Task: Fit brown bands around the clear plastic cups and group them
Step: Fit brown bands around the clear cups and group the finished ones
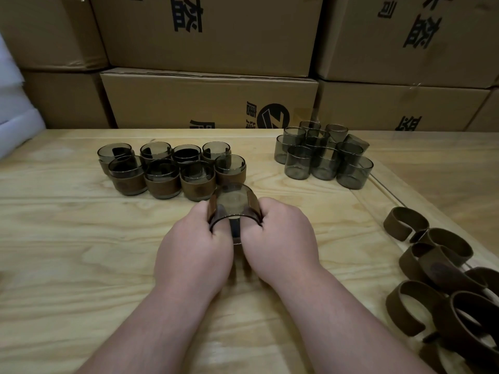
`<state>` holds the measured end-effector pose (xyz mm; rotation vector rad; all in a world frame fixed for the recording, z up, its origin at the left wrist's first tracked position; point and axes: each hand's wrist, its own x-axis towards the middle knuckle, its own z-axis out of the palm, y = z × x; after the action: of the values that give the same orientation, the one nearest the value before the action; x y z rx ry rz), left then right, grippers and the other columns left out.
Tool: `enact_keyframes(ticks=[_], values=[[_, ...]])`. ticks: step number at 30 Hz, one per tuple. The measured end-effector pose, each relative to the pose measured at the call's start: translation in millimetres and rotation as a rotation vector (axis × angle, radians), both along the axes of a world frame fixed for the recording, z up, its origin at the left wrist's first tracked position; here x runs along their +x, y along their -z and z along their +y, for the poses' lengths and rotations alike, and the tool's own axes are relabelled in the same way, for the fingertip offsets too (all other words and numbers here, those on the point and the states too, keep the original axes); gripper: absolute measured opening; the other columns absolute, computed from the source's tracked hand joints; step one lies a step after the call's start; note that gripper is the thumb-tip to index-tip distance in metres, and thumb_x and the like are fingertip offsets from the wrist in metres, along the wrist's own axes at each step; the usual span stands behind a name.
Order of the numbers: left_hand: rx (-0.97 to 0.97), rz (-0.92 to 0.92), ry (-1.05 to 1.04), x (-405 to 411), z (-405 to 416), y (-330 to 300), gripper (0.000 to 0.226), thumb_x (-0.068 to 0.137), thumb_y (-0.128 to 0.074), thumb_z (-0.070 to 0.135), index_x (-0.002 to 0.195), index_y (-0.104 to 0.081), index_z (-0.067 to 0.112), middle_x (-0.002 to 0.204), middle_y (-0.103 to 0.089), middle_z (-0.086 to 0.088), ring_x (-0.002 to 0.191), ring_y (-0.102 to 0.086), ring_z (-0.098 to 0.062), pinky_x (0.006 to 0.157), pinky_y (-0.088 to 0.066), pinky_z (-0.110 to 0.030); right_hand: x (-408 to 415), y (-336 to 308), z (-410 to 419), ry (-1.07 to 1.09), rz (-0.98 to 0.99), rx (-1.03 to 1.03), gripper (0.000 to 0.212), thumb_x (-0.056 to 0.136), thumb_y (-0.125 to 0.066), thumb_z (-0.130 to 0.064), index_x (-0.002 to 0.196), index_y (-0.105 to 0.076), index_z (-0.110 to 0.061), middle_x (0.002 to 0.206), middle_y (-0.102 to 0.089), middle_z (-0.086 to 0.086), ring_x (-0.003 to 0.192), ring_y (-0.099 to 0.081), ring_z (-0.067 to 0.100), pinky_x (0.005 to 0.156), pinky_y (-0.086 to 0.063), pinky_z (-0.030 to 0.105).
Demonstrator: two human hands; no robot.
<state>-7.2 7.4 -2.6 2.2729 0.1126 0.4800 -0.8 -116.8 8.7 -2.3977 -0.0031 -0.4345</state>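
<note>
Cup [234,205] is gripped between curled fingers [216,228] of both hands [194,255], clamped on its sides, probably so the band [255,209] can be seated before grouping.

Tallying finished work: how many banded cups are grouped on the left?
8 banded cups, in two rows of four at the table's left rear. A ninth cup is gripped by both hands, left hand and right hand.

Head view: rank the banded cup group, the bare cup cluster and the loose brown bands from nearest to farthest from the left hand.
From the left hand:
1. Banded cup group, just ahead, slightly left.
2. Bare cup cluster, ahead to the right.
3. Loose brown bands, far right edge.
</note>
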Motion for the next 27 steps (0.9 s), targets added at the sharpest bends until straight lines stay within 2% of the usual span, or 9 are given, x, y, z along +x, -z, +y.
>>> enact_keyframes(ticks=[8,11,13,15,17,19,23,25,27], values=[[-0.008,-0.028,0.012,-2,0,-2,0.032,0.090,-0.029,0.046,0.084,-0.055,0.028,0.073,-0.060,0.010,0.076,-0.056,-0.024,0.061,-0.038,-0.038,-1,2,0,0.007,-0.014,0.018,0.028,0.075,-0.043,-0.043,0.061,-0.047,-0.019,0.058,-0.054,-0.005,0.058,-0.050,0.018,0.049,-0.030,0.031],[-0.085,-0.034,0.039,-1,1,0,0.028,0.080,-0.038,0.051,0.084,-0.055,0.029,0.072,-0.063,0.010,0.073,-0.060,-0.015,0.060,-0.045,-0.037,0,4,-1,-0.003,0.010,0.078,0.028,0.076,-0.042,-0.046,0.067,-0.053,-0.021,0.061,-0.058,-0.006,0.060,-0.054,0.015,0.050,-0.036,0.030],[-0.205,-0.036,0.080,1,1,1,0.022,0.074,-0.049,0.047,0.094,-0.054,0.039,0.085,-0.066,0.021,0.073,-0.062,-0.006,0.059,-0.046,-0.032,1,6,-1,-0.019,0.013,0.149,0.016,0.072,-0.045,-0.040,0.073,-0.052,-0.025,0.064,-0.060,-0.008,0.061,-0.055,0.013,0.050,-0.037,0.031],[-0.314,-0.053,0.203,0,-1,0,0.036,0.076,-0.056,0.040,0.110,-0.051,0.048,0.103,-0.061,0.034,0.086,-0.064,0.005,0.063,-0.047,-0.016,1,7,-2,-0.045,0.025,0.254,0.019,0.071,-0.048,-0.035,0.089,-0.053,-0.032,0.073,-0.064,-0.011,0.069,-0.060,0.012,0.055,-0.045,0.034],[-0.404,-0.059,0.354,-1,-3,1,0.045,0.080,-0.058,0.034,0.122,-0.051,0.050,0.112,-0.062,0.031,0.100,-0.064,0.006,0.074,-0.050,-0.011,2,8,-3,-0.055,0.058,0.405,0.039,0.072,-0.050,-0.034,0.110,-0.051,-0.045,0.078,-0.069,-0.013,0.072,-0.065,0.006,0.062,-0.052,0.033],[-0.452,-0.066,0.422,-2,-2,2,0.048,0.084,-0.060,0.033,0.129,-0.053,0.045,0.114,-0.066,0.022,0.105,-0.065,0.003,0.081,-0.050,-0.011,4,9,-4,-0.043,0.073,0.525,0.043,0.072,-0.051,-0.035,0.113,-0.051,-0.048,0.079,-0.070,-0.022,0.069,-0.066,0.003,0.060,-0.051,0.029],[-0.641,-0.081,0.373,1,0,-1,0.039,0.090,-0.073,0.039,0.126,-0.061,0.026,0.107,-0.075,0.007,0.094,-0.070,0.000,0.075,-0.052,-0.012,3,10,-4,-0.121,0.000,0.554,0.036,0.078,-0.054,-0.057,0.112,-0.050,-0.048,0.070,-0.067,-0.022,0.061,-0.063,0.000,0.052,-0.047,0.020],[-0.747,-0.068,0.351,2,1,-3,0.047,0.083,-0.070,0.045,0.122,-0.061,0.020,0.089,-0.078,0.005,0.082,-0.074,-0.005,0.065,-0.056,-0.017,0,12,-4,-0.264,-0.044,0.588,0.044,0.079,-0.058,-0.070,0.117,-0.049,-0.050,0.080,-0.072,-0.017,0.072,-0.069,0.003,0.065,-0.058,0.029],[-0.826,-0.059,0.341,3,1,-5,0.046,0.090,-0.070,0.047,0.118,-0.061,0.013,0.084,-0.078,0.002,0.076,-0.074,-0.009,0.059,-0.056,-0.021,-2,13,-6,-0.419,-0.049,0.614,0.061,0.076,-0.064,-0.079,0.128,-0.046,-0.051,0.094,-0.074,-0.012,0.091,-0.073,0.011,0.080,-0.062,0.044]])
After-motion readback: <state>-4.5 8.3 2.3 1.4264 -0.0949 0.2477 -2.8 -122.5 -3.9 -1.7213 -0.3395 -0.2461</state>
